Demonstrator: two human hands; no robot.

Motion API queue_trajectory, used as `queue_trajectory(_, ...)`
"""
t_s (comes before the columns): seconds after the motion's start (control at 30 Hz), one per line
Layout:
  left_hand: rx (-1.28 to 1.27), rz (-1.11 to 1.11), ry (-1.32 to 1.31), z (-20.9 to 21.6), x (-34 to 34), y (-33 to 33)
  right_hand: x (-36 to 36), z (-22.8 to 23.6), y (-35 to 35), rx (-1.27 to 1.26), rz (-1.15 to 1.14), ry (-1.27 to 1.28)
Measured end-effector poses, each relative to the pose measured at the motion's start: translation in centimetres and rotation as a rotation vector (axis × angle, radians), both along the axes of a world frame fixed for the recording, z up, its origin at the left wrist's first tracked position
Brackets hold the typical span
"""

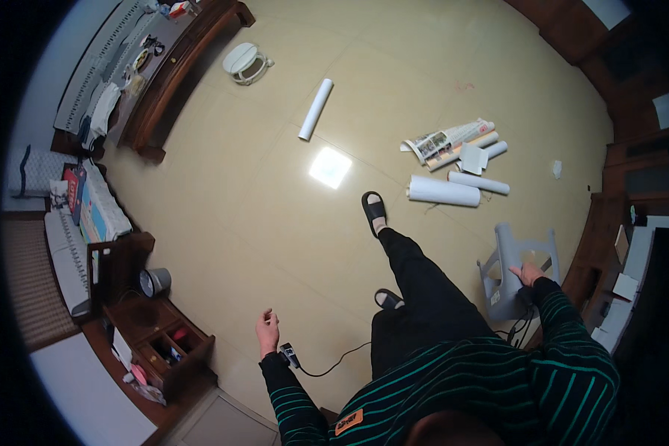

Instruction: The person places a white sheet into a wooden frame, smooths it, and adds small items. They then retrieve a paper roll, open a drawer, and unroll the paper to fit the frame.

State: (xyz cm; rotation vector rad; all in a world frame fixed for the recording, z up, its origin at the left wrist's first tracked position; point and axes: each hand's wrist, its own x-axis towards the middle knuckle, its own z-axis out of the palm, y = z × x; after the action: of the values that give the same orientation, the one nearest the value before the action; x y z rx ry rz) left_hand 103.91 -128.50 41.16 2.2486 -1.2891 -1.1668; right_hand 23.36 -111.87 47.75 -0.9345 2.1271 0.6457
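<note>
1. Handling the gray stool [506,271] looked to me like the step in hand; it stood out at the person's right side, and I took it as my landmark.
2. The right hand [529,273] was on the gray stool, its fingers grasping the frame near the upper edge.
3. The gray stool looked tilted; from my view I could not tell whether it bore on the floor [275,223].
4. The left hand [267,332] hung well to the left of the gray stool, fingers released, slightly curled and holding nothing; a small corded device [289,355] was just beside that wrist.
5. Beyond the gray stool, toward its left, I saw a thick white roll [444,191] and a printed sheet [442,141].
6. My judgement was that the next move called for a firm right grip and level control of the gray stool, keeping it clear of that thick white roll.
</note>
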Motion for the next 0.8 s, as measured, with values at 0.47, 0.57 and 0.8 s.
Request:
queue_trajectory(0.47, 0.089, -0.319, 0.122, -9.1, -9.3, -37.7, 1.8, -1.2, -40.0, -0.192, 0.059, -0.072)
queue_trajectory(0.57, 0.066, -0.331, 0.155, -12.4, -11.5, -47.7, 3.6, -0.1, -48.3, -0.179, 0.096, -0.025)
queue_trajectory(0.8, 0.077, -0.469, 0.092, -25.0, -16.6, -66.6, 7.7, -1.7, -62.1, -0.231, 0.144, -0.047)
